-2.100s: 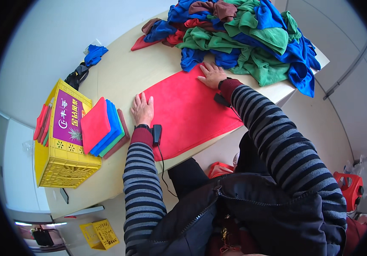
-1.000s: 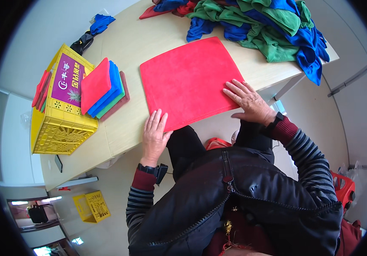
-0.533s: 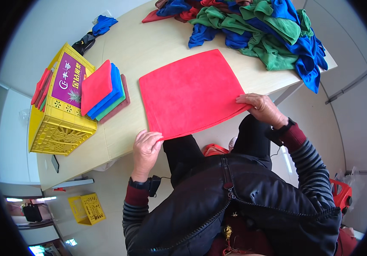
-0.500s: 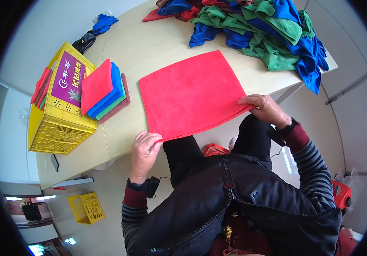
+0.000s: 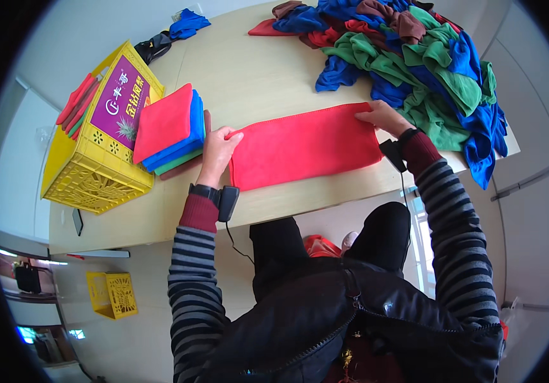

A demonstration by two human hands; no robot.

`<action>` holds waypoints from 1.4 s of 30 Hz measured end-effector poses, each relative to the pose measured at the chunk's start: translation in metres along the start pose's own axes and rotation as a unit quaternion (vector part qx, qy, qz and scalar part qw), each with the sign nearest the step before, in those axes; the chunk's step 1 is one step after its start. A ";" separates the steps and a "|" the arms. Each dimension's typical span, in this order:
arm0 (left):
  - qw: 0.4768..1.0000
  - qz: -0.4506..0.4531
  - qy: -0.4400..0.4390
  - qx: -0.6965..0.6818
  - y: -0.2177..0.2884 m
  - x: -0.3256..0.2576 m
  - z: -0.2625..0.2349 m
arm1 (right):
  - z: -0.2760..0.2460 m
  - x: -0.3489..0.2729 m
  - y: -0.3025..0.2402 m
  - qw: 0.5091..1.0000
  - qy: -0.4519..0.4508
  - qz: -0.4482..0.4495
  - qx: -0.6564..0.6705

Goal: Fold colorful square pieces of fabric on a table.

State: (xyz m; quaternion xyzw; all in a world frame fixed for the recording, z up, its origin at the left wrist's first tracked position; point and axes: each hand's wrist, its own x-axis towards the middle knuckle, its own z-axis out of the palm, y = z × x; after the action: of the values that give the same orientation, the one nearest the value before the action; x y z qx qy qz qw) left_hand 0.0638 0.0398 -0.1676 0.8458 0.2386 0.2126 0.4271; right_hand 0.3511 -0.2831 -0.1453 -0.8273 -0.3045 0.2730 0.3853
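Note:
A red towel (image 5: 306, 150) lies doubled over into a long rectangle on the tabletop in front of me. My left hand (image 5: 220, 152) pinches its far left corner between thumb and fingers. At the far right corner, my right hand (image 5: 383, 117) grips the towel's edge the same way. Close to my left hand is a stack of folded towels, with a red folded towel (image 5: 164, 121) on top and blue, green and brown ones under it.
A yellow plastic crate (image 5: 105, 169) with folded cloths tucked inside stands at the left of the table (image 5: 223, 70). A heap of loose cloths (image 5: 408, 64) covers the far right. A phone (image 5: 78, 222) lies near the left edge; another yellow crate (image 5: 113, 294) is on the floor.
Both hands have moved away from me, carrying the towel's near edge over to its far edge. The towel, flat and wide before, is now folded in half.

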 end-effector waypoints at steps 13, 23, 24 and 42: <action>0.997 -0.046 0.043 -0.035 -0.016 -0.031 0.023 | 0.029 -0.050 0.036 0.986 0.163 0.015 0.015; 0.988 -0.029 0.094 -0.120 0.000 -0.116 0.030 | 0.057 -0.123 0.046 0.967 0.202 -0.035 0.149; 0.989 -0.028 0.088 -0.120 -0.001 -0.117 0.032 | 0.057 -0.126 0.048 0.964 0.204 -0.049 0.160; 0.986 0.006 0.163 -0.029 -0.020 -0.130 0.041 | 0.071 -0.128 0.057 0.941 0.143 -0.009 0.308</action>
State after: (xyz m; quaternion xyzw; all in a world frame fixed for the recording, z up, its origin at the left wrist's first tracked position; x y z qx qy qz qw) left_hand -0.0204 -0.0515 -0.2267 0.7883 0.2937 0.3571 0.4060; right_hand 0.2338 -0.3703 -0.2024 -0.6958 -0.1553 0.2287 0.6629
